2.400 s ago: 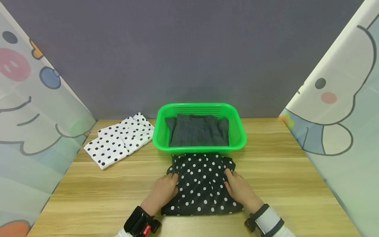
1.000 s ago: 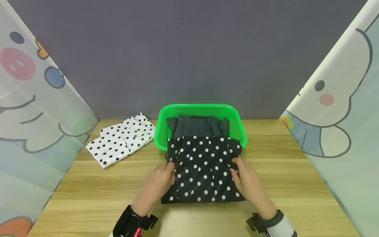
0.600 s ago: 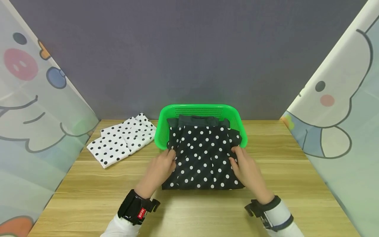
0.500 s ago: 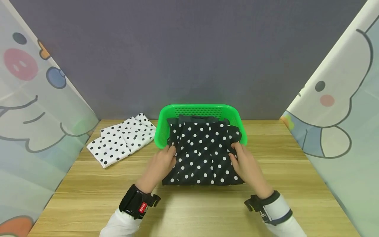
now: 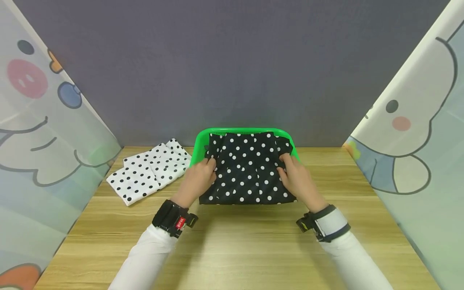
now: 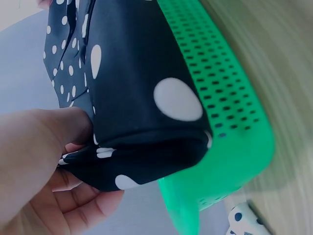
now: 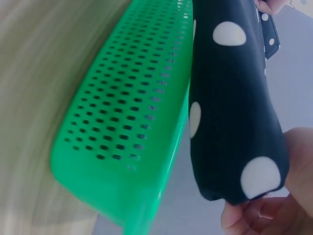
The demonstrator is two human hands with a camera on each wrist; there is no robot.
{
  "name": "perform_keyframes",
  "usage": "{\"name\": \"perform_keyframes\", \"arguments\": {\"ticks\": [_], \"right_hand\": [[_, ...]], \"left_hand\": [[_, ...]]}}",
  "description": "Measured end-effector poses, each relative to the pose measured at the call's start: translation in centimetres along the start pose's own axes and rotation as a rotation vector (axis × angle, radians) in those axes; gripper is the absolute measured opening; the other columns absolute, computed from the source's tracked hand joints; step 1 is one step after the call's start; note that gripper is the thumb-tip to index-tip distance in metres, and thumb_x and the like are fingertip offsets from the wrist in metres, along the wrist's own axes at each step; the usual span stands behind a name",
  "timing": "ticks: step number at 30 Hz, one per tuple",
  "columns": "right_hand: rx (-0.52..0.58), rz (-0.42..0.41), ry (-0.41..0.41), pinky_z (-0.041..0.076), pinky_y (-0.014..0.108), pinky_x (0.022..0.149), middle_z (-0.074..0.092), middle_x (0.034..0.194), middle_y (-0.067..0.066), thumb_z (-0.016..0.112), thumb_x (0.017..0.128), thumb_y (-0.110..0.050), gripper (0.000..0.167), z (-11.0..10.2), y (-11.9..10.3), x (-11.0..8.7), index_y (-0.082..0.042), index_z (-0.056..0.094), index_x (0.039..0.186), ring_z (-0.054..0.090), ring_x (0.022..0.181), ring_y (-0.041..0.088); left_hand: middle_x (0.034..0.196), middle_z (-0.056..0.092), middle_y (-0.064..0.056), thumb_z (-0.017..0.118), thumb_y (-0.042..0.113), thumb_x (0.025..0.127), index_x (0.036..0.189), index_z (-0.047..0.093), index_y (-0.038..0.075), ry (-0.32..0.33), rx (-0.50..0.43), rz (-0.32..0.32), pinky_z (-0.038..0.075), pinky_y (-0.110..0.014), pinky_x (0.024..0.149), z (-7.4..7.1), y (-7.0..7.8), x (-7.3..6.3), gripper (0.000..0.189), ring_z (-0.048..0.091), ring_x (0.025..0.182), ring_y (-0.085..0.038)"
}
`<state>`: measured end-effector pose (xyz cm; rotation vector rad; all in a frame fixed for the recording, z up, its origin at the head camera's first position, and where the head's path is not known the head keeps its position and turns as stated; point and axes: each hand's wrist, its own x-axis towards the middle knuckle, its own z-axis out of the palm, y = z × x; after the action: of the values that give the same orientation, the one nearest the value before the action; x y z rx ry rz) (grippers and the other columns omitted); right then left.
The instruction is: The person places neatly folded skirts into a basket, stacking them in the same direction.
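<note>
A folded black garment with white polka dots (image 5: pixel 248 171) is held flat above the green plastic basket (image 5: pixel 198 152), covering most of its opening. My left hand (image 5: pixel 199 177) pinches its left edge; in the left wrist view the thumb and fingers of that hand (image 6: pixel 41 161) hold the folded layers. My right hand (image 5: pixel 300 179) grips the right edge, and in the right wrist view its fingers curl under the cloth (image 7: pixel 230 98). The near part of the garment overhangs the basket's front. The dark grey clothing inside the basket is almost wholly hidden.
A folded white cloth with black dots (image 5: pixel 148 171) lies on the wooden table (image 5: pixel 246 249), left of the basket. A grey panel (image 5: pixel 232 68) stands behind, with cartoon-printed panels (image 5: pixel 409 133) along both sides.
Both hands have carried the black polka-dot garment forward from the table in front of the basket to over it. The dark grey clothing has become covered. The basket and white dotted cloth have stayed put.
</note>
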<state>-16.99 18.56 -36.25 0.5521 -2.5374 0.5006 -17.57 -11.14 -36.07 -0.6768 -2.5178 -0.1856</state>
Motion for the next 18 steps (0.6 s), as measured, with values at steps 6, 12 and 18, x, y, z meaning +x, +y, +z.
{"name": "perform_keyframes", "arguments": {"ticks": [6, 12, 18], "right_hand": [[0.004, -0.005, -0.044, 0.043, 0.037, 0.048, 0.057, 0.091, 0.024, 0.059, 0.087, -0.004, 0.025, -0.1, 0.5, 2.3, 0.003, 0.047, 0.107, 0.052, 0.056, 0.027], [-0.004, 0.003, -0.092, 0.044, 0.038, 0.049, 0.058, 0.092, 0.025, 0.058, 0.087, -0.006, 0.026, -0.3, 1.1, 4.2, 0.004, 0.046, 0.108, 0.054, 0.061, 0.029], [-0.036, -0.001, -0.114, 0.044, 0.041, 0.051, 0.058, 0.086, 0.022, 0.058, 0.087, -0.007, 0.025, -0.2, 1.7, 5.6, 0.004, 0.047, 0.106, 0.055, 0.062, 0.030]], "left_hand": [[0.072, 0.057, -0.011, 0.065, 0.008, 0.077, 0.082, 0.054, 0.001, -0.037, 0.027, -0.018, 0.045, -0.037, 0.040, -0.2, -0.9, 2.2, 0.014, 0.056, 0.054, -0.024], [0.074, 0.058, -0.012, 0.063, 0.008, 0.079, 0.087, 0.056, -0.001, -0.100, 0.053, -0.030, 0.046, -0.037, 0.042, -0.3, -1.6, 4.3, 0.014, 0.058, 0.058, -0.026], [0.082, 0.061, -0.013, 0.059, 0.008, 0.083, 0.103, 0.058, -0.003, -0.192, 0.037, -0.067, 0.050, -0.038, 0.050, -0.5, -2.0, 5.8, 0.023, 0.061, 0.067, -0.027]]}}
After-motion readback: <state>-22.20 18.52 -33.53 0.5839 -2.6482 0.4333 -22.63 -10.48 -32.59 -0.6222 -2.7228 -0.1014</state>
